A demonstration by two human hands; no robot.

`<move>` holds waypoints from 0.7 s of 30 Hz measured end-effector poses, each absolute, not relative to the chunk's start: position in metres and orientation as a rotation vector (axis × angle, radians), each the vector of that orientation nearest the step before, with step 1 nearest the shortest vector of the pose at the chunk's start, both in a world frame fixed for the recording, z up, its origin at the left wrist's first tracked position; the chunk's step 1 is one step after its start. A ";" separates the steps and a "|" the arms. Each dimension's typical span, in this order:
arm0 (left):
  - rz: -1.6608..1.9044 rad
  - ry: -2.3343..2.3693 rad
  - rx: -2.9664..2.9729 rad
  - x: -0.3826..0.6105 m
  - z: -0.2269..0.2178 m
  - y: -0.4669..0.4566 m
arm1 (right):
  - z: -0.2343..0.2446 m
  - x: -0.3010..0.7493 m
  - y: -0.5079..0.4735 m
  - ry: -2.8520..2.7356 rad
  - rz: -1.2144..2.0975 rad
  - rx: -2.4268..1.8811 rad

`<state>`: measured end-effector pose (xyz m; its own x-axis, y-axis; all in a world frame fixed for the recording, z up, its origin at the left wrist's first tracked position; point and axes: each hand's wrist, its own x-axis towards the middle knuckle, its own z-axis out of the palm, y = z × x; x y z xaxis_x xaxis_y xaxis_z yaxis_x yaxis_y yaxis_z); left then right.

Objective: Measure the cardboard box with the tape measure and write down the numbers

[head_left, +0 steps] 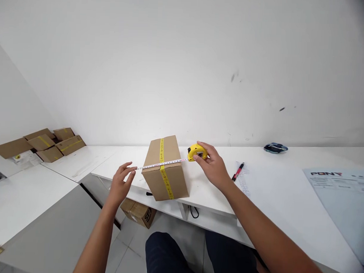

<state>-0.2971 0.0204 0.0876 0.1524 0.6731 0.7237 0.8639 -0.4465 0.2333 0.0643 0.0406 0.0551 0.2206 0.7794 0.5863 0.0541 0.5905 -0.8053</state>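
A brown cardboard box (173, 184) with yellow printed tape sits at the front of the white table. My right hand (212, 164) is closed around a yellow tape measure (192, 152) just right of the box. From it the white blade (152, 165) runs leftward across the box's top, along the near edge. Past the box's left corner, my left hand (122, 182) pinches the blade's free end between thumb and fingertips. Neither hand appears to touch the cardboard.
A red and black pen (238, 172) and large white sheets (275, 195) lie on the right. Behind them is a dark blue patterned item (275, 147) by the wall. Several cartons (70, 143) are piled at far left. Another carton (139, 213) is under the table.
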 end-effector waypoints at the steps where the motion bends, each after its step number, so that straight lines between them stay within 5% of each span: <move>1: -1.162 -1.517 -2.231 -0.293 0.084 0.018 | 0.056 0.060 0.044 -1.297 0.589 -0.812; 15: -0.876 -1.165 -1.914 -0.245 0.095 -0.011 | 0.066 0.058 0.032 -1.412 0.609 -0.770; 21: -0.998 -0.761 -1.906 -0.166 0.070 -0.116 | 0.046 0.098 -0.067 -1.316 1.145 -0.739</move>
<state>-0.1655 -0.1157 0.0698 0.5002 0.1291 0.8562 0.7917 -0.4686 -0.3918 0.0980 -0.0674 0.0462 -0.1173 0.9302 0.3479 -0.2158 0.3180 -0.9232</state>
